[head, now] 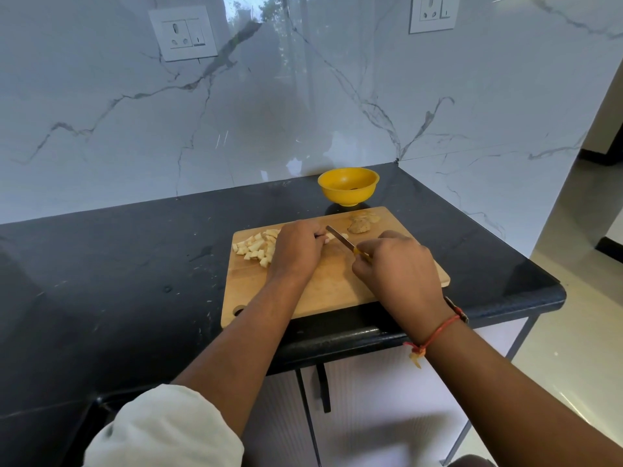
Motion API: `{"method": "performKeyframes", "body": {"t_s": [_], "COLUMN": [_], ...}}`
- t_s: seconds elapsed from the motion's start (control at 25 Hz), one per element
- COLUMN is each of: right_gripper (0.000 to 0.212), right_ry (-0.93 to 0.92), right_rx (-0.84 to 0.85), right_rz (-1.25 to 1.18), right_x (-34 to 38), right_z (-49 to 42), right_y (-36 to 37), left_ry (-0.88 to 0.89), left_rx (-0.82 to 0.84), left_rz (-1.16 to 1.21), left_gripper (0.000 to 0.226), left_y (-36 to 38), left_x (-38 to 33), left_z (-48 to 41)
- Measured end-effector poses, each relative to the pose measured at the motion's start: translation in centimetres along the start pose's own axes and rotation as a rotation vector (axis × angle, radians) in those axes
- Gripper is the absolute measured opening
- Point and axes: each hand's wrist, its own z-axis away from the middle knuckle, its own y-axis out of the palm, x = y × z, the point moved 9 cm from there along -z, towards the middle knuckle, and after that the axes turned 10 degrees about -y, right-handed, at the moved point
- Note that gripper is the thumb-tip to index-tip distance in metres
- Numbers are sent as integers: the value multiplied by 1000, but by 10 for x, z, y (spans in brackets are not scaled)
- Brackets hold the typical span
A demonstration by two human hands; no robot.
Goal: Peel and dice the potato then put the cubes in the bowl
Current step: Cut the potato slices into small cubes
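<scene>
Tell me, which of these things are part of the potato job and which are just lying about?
Job: knife in right hand, potato under left hand, cubes, board, bowl.
Lying about: peels, sockets.

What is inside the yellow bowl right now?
The round yellow bowl shows only a small dark speck near its bottom, no potato. The pale diced cubes lie on the wooden cutting board. The bowl's rim hides its near inner wall.
</scene>
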Motion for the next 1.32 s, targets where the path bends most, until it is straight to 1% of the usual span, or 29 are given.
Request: {"method": "performKeyframes", "body": {"t_s": [0.16,0.24,0.44,0.64,0.76,0.88,1.0,1.12,1.32], "right_gripper": [27,27,31,28,29,27,27,27,28], "right_ry": [37,42,-1,-53,-49,-21,-20,3,84], "right_rx": [12,23,63,124,83,-4,24,9,22], "right_rz": [-21,-13,65,127,164,93,55,50,-32], "right_x": [-3,-2,6,2,-1,1,8,7,6], "right_z": [-12,-20,-29,-9,0,0,-1,-7,-24], "right_y": [8,16,26,15,1,-9,0,5,19], "left_ry": [-16,-10,-8,-29,-59,-84,-78,-89,-74], "left_rx": [12,19,12,5,1,10,25,32,48], "left_rz": [7,8,53,66,54,46,14,-4,22], "left_gripper": [19,17,14,15,14,16,16,17,19], "left_y": [1,1,0,-2,-1,-1,-1,-1,0], "left_x": [2,1,1,1,5,7,5,5,6], "left_z": [-2,-2,0,0,0,0,1,1,0]}}
